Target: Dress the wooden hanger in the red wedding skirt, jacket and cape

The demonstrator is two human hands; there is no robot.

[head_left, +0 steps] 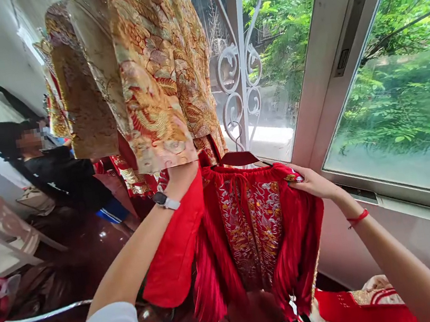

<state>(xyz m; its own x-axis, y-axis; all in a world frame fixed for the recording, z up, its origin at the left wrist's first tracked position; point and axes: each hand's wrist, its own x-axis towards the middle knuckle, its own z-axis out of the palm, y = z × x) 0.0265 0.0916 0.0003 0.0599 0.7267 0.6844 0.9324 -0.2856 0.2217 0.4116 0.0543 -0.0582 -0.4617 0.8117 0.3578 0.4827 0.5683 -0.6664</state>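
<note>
A red embroidered garment (253,219) with pleated sides and a gathered neckline hangs in front of me on a dark red hanger (241,158). My right hand (311,182) is closed on the garment's right shoulder, with the thumb on the near side. My left hand (183,174) reaches up under the hem of a gold embroidered garment (155,105), and its fingers are hidden there. A plain red cloth panel (175,252) hangs down beside my left forearm.
A sliding window (322,71) with a white scrolled grille (240,72) stands on the right. Another person (56,172) in dark clothes is at the left, near a white chair (5,233). Red and cream clothing (359,306) lies at lower right.
</note>
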